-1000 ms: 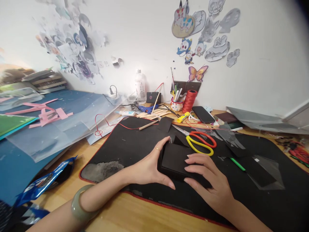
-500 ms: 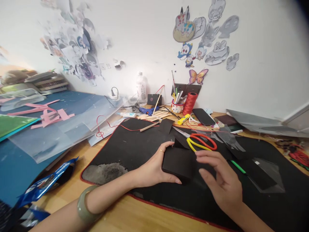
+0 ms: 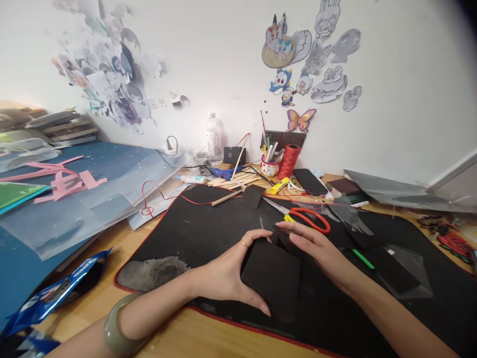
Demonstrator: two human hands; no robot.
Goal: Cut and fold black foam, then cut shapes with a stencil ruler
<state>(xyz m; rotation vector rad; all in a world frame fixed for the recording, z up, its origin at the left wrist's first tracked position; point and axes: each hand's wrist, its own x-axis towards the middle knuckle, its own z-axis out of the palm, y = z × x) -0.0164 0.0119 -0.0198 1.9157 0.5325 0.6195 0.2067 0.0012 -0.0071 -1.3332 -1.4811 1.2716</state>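
Note:
A small black box (image 3: 272,273) sits on the black desk mat (image 3: 208,219), low in the middle of the view. Around its left side curls my left hand (image 3: 238,271), thumb along the near edge and fingers at the far one. My right hand (image 3: 316,248) reaches over the box's far right corner with fingers stretched out; whether the fingertips touch the box I cannot tell. Just beyond that hand lie red-and-yellow scissors (image 3: 309,220), partly covered by it. A piece of black card (image 3: 253,197) rests behind the box.
A green-handled tool (image 3: 362,258) and clear plastic sheet (image 3: 421,271) lie at right. Along the back stand a pen cup (image 3: 270,165), red thread spool (image 3: 289,161), glue stick (image 3: 279,185), phone (image 3: 310,181) and bottle (image 3: 214,139). A blue wrapper (image 3: 59,293) is at left.
My right hand has moved left and away from me, from beside the box to its far corner, now covering the scissors' yellow handle. The box has turned slightly in my left hand.

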